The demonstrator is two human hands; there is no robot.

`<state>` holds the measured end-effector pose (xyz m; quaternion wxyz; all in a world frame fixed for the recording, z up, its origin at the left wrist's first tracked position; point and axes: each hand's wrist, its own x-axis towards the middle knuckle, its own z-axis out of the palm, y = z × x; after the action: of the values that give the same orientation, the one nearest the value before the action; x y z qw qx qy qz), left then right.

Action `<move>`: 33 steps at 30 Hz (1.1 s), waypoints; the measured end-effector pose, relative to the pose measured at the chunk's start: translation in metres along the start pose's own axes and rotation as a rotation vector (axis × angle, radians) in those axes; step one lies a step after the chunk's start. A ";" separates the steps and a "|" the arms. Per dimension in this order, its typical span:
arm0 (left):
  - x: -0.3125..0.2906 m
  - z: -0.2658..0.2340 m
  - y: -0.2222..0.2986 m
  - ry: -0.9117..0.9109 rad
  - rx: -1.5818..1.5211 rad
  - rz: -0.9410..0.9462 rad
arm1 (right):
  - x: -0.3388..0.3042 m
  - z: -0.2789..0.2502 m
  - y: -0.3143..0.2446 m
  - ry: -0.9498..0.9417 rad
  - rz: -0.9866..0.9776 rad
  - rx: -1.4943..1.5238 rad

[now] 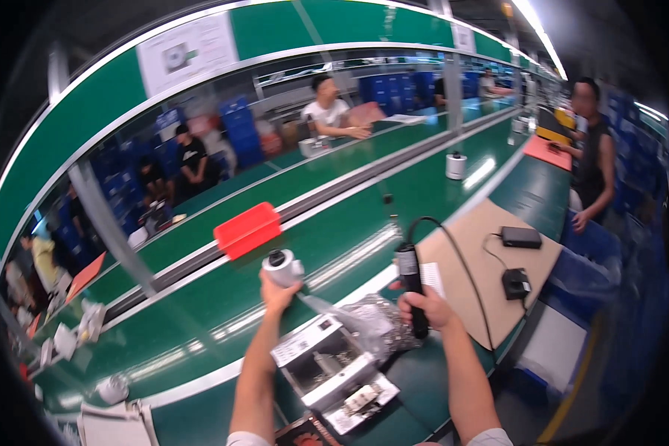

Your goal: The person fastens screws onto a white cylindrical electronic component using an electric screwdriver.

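My left hand (278,294) is closed around a white rounded housing (284,273) with a black round part on top, raised over the green conveyor belt (201,327). In my right hand (429,306) is a black corded electric screwdriver (408,266), gripped at its lower end. Its thin bit points up and away from me, apart from the housing. Between my forearms stands an open white box (293,377) with small metal parts in it. Crumpled clear plastic bags (383,325) lie just beyond the box, close to my right hand.
A red bin (247,230) sits at the belt's far side. To the right, a tan board (490,260) bears a black power adapter (521,237) and a small black device (516,284). Another white housing (456,166) stands farther along the belt. A person (593,149) works at the right.
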<state>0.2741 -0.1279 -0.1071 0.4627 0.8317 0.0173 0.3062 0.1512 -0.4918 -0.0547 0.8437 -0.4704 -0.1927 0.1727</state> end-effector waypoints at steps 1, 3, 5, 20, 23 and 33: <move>0.001 -0.014 -0.004 0.007 -0.019 -0.020 | 0.003 0.005 -0.002 -0.017 0.004 -0.012; -0.001 -0.039 -0.005 -0.025 -0.021 -0.022 | 0.005 0.004 -0.002 -0.042 0.000 -0.046; 0.001 -0.083 -0.014 0.014 -0.064 0.065 | 0.009 0.004 -0.002 -0.007 -0.030 -0.133; -0.244 -0.245 0.194 -0.344 -0.459 0.142 | -0.058 0.095 -0.037 0.150 -0.692 0.025; -0.253 -0.226 0.188 -0.439 -0.419 0.149 | -0.079 0.157 -0.029 0.108 -0.663 -0.008; -0.263 -0.213 0.175 -0.543 -0.301 0.152 | -0.070 0.194 0.029 0.285 -0.621 -0.679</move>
<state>-0.0961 -0.1484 -0.0191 0.5440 0.8043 -0.2143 0.1058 -0.0071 -0.3688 0.0028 0.6722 -0.6584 -0.2520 -0.2262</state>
